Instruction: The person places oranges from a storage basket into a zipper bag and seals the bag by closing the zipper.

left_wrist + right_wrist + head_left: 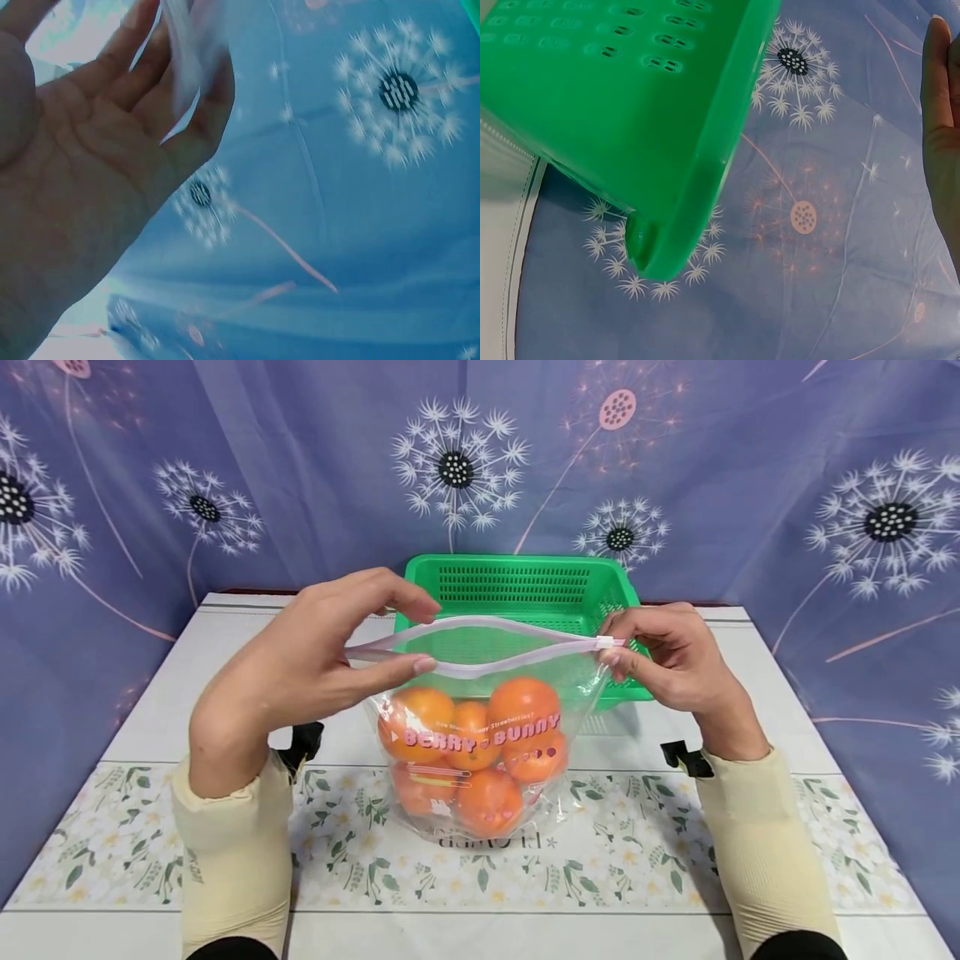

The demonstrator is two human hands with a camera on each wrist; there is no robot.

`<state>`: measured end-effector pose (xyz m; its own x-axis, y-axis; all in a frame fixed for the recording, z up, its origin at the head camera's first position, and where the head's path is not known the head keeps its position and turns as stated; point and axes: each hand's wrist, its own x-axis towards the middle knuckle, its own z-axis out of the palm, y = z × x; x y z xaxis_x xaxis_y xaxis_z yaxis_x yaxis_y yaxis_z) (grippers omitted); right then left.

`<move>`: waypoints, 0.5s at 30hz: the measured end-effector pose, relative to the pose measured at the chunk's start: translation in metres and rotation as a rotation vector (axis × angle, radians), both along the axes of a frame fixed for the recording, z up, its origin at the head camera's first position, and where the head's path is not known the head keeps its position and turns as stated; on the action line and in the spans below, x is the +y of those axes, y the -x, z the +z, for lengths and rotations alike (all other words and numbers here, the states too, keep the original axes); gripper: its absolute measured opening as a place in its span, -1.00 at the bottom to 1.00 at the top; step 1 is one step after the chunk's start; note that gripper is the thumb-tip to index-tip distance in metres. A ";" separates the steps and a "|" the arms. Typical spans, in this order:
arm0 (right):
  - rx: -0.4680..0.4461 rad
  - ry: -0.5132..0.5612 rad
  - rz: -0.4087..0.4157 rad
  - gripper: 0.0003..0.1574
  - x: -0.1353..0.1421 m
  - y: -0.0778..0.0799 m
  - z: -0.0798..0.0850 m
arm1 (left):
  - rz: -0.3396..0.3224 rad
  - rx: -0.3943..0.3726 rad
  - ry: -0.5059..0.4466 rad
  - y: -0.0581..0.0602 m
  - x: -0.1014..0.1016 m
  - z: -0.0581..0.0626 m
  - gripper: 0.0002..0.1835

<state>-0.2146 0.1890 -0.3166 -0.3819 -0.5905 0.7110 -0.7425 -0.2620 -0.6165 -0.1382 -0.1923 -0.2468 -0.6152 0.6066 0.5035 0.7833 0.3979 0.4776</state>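
A clear zip bag [480,742] with pink "BERRY BUNNY" lettering stands upright in the middle of the table, holding several oranges [489,800]. Its pale pink zip strip [468,671] gapes apart along most of the mouth. My left hand [315,643] holds the left end of the mouth, thumb along the front strip and index finger raised behind it. In the left wrist view, part of the strip [196,52] lies against the curled fingers. With thumb and fingers, my right hand [667,656] pinches the right corner, right at the white slider [604,642].
Behind the bag stands a green slotted plastic basket [517,562], its right end close to my right hand. The white table [225,693] has a floral band across it. A purple dandelion-print cloth [315,460] hangs around the back and sides.
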 end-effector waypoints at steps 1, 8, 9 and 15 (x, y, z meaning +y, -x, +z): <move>0.000 -0.001 0.001 -0.75 0.000 0.000 0.000 | -0.001 0.010 0.006 -0.001 0.004 0.001 -0.60; 0.002 -0.004 -0.008 -0.74 0.001 0.000 -0.001 | -0.016 0.092 0.145 -0.003 0.039 0.013 -0.54; 0.003 -0.004 -0.008 -0.74 0.000 -0.001 -0.001 | -0.014 0.111 0.171 -0.003 0.044 0.015 -0.53; 0.006 -0.005 -0.009 -0.75 -0.001 -0.001 0.001 | -0.007 0.194 0.341 -0.004 0.070 0.024 -0.49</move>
